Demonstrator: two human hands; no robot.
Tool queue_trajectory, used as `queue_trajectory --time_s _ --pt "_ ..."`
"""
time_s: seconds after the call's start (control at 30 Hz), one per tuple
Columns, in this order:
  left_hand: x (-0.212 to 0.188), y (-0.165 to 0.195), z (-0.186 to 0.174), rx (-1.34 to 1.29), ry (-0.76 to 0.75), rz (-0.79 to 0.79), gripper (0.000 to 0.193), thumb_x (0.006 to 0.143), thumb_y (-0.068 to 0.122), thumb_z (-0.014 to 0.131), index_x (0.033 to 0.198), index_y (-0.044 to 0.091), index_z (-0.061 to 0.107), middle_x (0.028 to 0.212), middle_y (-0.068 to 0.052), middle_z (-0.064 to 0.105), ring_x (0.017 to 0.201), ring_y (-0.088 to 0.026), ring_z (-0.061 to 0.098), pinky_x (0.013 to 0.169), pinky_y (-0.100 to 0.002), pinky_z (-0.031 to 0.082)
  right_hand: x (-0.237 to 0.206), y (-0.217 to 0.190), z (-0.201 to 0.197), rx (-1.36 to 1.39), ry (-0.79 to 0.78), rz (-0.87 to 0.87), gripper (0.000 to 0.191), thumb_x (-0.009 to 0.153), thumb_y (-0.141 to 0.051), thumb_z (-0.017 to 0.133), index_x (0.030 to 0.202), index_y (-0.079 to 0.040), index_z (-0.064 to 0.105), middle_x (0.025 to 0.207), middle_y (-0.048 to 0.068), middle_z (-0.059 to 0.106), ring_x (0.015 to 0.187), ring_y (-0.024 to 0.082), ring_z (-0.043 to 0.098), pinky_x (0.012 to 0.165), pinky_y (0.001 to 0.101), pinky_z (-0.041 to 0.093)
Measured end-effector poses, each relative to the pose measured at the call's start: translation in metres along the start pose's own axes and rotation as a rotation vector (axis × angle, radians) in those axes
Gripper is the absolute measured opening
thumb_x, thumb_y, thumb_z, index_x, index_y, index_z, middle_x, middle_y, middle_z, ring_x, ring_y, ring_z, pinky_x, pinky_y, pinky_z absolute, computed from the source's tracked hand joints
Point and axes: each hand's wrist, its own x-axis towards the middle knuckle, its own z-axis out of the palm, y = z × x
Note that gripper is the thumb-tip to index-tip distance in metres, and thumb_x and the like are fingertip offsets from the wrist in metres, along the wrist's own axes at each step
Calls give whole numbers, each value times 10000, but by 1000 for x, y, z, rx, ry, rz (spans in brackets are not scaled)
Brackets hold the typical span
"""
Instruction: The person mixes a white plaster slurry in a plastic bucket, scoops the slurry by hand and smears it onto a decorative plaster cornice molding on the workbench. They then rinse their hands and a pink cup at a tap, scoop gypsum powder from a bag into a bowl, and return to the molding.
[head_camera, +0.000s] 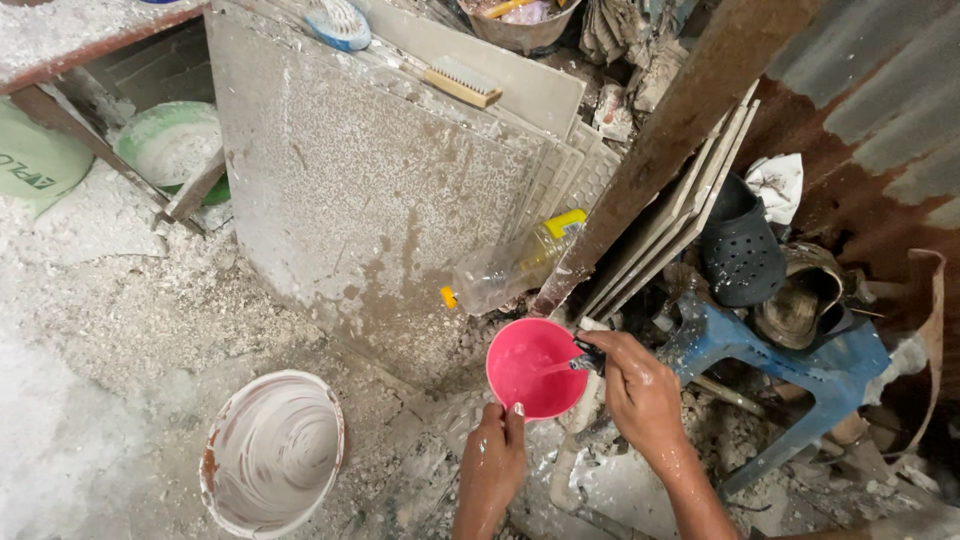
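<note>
From the head camera, the left hand (493, 452) grips the near rim of a pink bowl (533, 366), thumb over the edge and fingers curled shut beneath, which keeps the bowl tipped up and steady. The right hand (640, 390) is closed around a small dark-handled tool (588, 356) whose tip reaches into the bowl from its right rim; the fingers wrap it tightly, so the working end stays under control against the inner wall. The bowl sits in the air low over the dusty ground, just below a plastic bottle (510, 268) with a yellow cap that lies against a large leaning slab (350, 180).

To the left, a white-smeared bucket (272, 452) stands near, apart from the hands, with bare rubble-strewn floor between it and the bowl, the widest free space in view. To the right, room is tight: a blue plastic stool (790, 360) lies on its side just beside the right wrist, with a dark shoe (740, 250) and stacked tiles (690, 200) above it. A brush (462, 80) rests on the upper edge of the slabs, well apart.
</note>
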Motion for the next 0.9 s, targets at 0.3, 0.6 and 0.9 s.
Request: queue_trajectory --time_s 0.3,0.6,0.9 --pt "6 -12 3 9 34 41 359 985 357 560 962 5 626 835 -258 707 835 -473 675 680 -527 504 1 2 4 -25 32 -19 363 890 40 531 1139 -137 727 1157 67 734 847 294 735 689 376 569" --pt "5 -7 0 -21 -23 -18 340 986 342 546 1000 15 637 817 -225 723 770 -403 726 690 -501 530 0 7 4 -10 19 -17 363 885 46 534 1141 -126 725 1165 75 731 839 286 742 682 372 571" --pt "4 -3 -6 -80 -103 -26 334 993 327 511 1019 30 661 734 -151 754 662 -250 765 667 -423 548 -1 9 3 15 33 -45 384 882 52 523 1161 -116 727 1132 98 733 861 297 740 704 370 575"
